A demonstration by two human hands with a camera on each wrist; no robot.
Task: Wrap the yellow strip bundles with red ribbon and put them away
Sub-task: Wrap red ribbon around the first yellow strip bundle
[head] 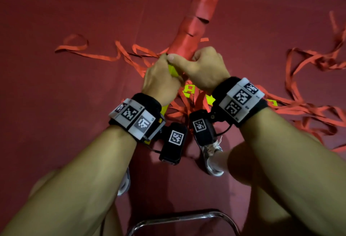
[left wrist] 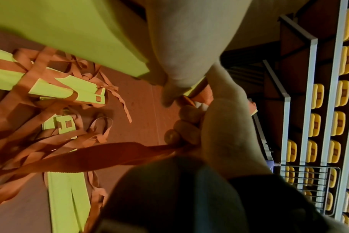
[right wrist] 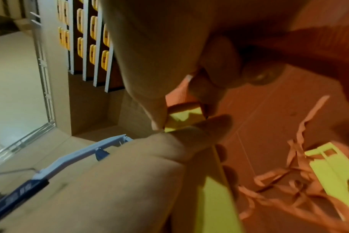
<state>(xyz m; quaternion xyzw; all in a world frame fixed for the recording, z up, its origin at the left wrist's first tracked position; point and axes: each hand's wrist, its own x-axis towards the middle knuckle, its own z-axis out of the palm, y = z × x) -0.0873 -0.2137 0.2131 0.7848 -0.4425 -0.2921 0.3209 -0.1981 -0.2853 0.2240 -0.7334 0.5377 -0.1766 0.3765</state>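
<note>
Both hands clasp the near end of a bundle point(head: 198, 11) held over the floor point(head: 56, 104).

The bundle runs away from the person, wound in red ribbon except for a bare yellow stretch at its near end. The left hand point(head: 161, 78) is curled round that yellow part, and a ribbon strand point(left wrist: 90, 157) trails from its fingers. The right hand point(head: 204, 67) is closed on the wrapped part just beyond, thumb touching the left fingers. Loose ribbon point(head: 104, 57) and yellow strips point(head: 189, 90) lie on the floor below.
</note>
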